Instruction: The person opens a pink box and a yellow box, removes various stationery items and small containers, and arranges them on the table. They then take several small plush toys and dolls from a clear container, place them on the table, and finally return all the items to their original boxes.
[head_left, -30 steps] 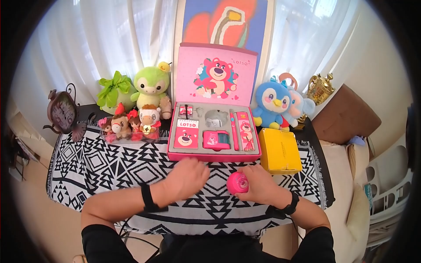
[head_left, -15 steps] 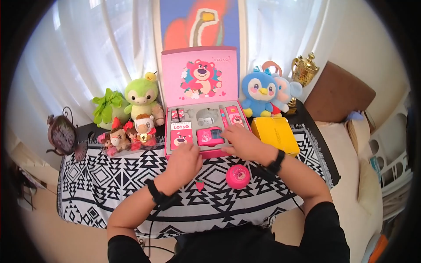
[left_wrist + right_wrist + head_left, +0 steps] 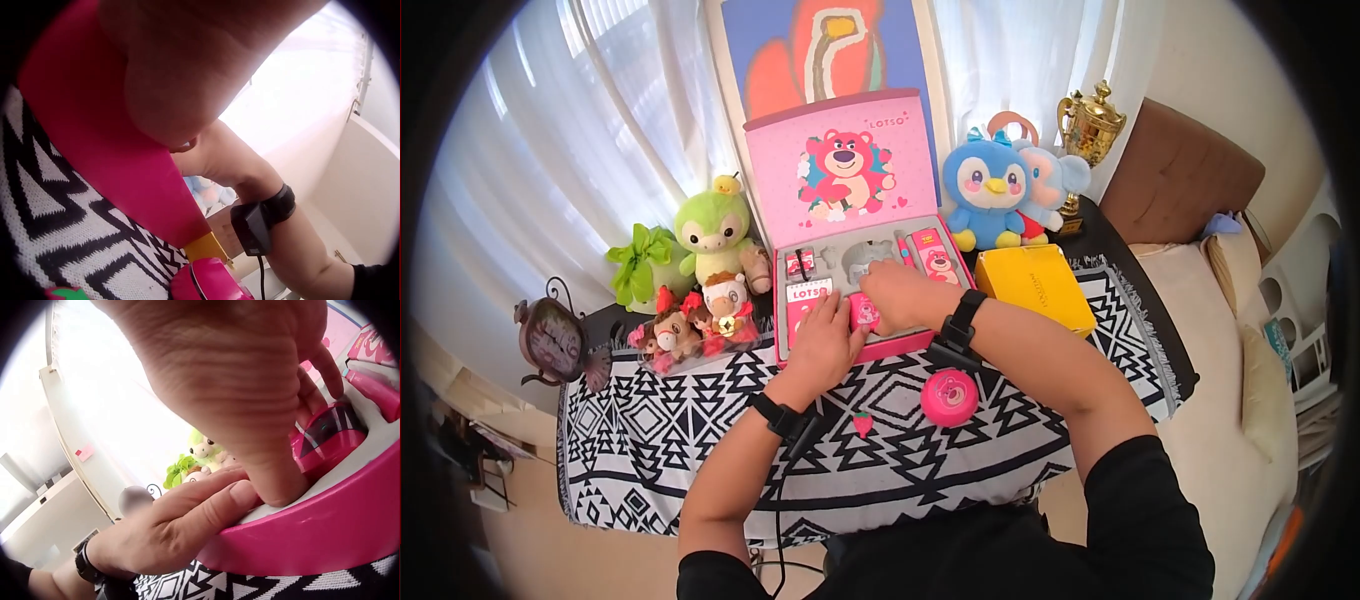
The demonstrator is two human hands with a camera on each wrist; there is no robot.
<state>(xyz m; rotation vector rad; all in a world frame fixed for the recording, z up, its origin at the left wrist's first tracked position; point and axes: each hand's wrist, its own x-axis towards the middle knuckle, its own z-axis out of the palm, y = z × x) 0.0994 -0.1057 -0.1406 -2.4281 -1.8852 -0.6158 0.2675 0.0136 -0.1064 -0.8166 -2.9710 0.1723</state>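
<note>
In the head view, an upright-lidded pink box (image 3: 905, 347) holds a grey insert with a LOTSO booklet (image 3: 808, 293) and a pink device (image 3: 864, 312). My left hand (image 3: 820, 352) lies over the box's front left, its extended fingers on the booklet and beside the device. From the right, my right hand (image 3: 908, 300) reaches into the box; in the right wrist view its thumb and fingers are round the pink device (image 3: 331, 440), which it partly hides. The left wrist view shows my left hand (image 3: 187, 69) above the box's pink wall (image 3: 119, 156).
A round pink case (image 3: 949, 398) and a small strawberry piece (image 3: 863, 425) lie on the patterned cloth in front. The yellow box (image 3: 1035, 290) stands right of the pink box, plush toys (image 3: 990, 195) behind it. More plush figures (image 3: 728, 305) sit at the left.
My right hand has left the round pink case and moved into the box, over the device. My left hand has moved onto the box's front left. The strawberry piece has come into view.
</note>
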